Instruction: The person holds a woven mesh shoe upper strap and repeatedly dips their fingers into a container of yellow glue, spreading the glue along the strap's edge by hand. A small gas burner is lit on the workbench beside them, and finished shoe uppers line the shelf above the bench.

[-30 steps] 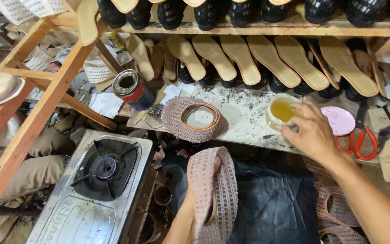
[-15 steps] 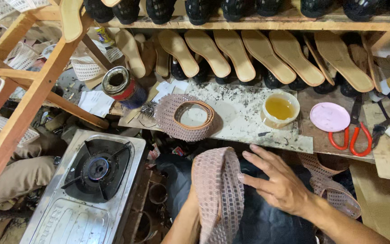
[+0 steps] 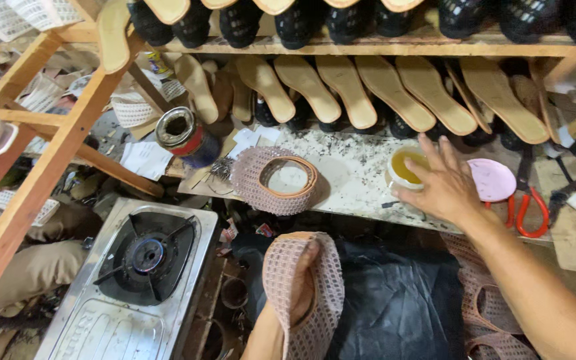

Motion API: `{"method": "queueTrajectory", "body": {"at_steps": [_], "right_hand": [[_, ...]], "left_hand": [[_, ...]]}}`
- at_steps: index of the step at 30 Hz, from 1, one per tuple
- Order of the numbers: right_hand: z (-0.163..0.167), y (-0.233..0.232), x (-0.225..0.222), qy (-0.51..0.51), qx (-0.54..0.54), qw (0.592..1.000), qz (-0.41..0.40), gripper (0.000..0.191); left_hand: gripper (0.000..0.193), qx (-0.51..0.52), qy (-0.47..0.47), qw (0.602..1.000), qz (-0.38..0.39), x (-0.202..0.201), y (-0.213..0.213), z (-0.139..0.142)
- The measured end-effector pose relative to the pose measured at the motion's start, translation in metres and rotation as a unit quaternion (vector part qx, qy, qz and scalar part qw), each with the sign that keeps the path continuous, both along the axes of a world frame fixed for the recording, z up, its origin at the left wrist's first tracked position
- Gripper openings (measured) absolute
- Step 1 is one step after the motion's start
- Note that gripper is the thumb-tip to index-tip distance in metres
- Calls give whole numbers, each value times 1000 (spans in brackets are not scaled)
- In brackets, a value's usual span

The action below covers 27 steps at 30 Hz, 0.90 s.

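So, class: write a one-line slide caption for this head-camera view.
Left hand inside a pink mesh shoe upper; right hand reaches the glue tub.

Right hand (image 3: 443,183) outstretched, fingers spread; left hand (image 3: 303,287) curled.

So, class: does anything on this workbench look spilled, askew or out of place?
Dark specks litter the white bench top around the glue pot. A tin can lies tipped on its side among scattered papers. Nothing looks broken.

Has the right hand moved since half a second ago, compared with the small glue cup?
Yes. The right hand went from the dark cloth up to the glue cup and now touches it.
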State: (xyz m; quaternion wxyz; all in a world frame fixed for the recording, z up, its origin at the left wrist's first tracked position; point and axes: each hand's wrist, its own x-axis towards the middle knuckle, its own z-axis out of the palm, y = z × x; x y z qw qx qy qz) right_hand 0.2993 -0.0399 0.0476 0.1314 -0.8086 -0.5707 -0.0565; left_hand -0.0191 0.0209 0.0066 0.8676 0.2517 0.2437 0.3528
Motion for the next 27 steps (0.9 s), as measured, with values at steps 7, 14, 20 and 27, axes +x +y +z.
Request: {"method": "queueTrajectory", "body": {"at_steps": [7,14,20,27], "right_hand": [[-2,-23,-13,16,100,994,31,33],[5,-65,-101,153,208,952,165,41],[-7,-70,-116,87,194,937,279,60],[2,-78,-107,146,195,925,293,56]], "left_hand": [[19,-65,7,998,-14,5,2,-10],[24,-78,-4,994,-76,25,-4,-2],[22,-17,-41,997,-68,34,-17,14],[18,-42,-15,997,-66,29,-13,16]]}}
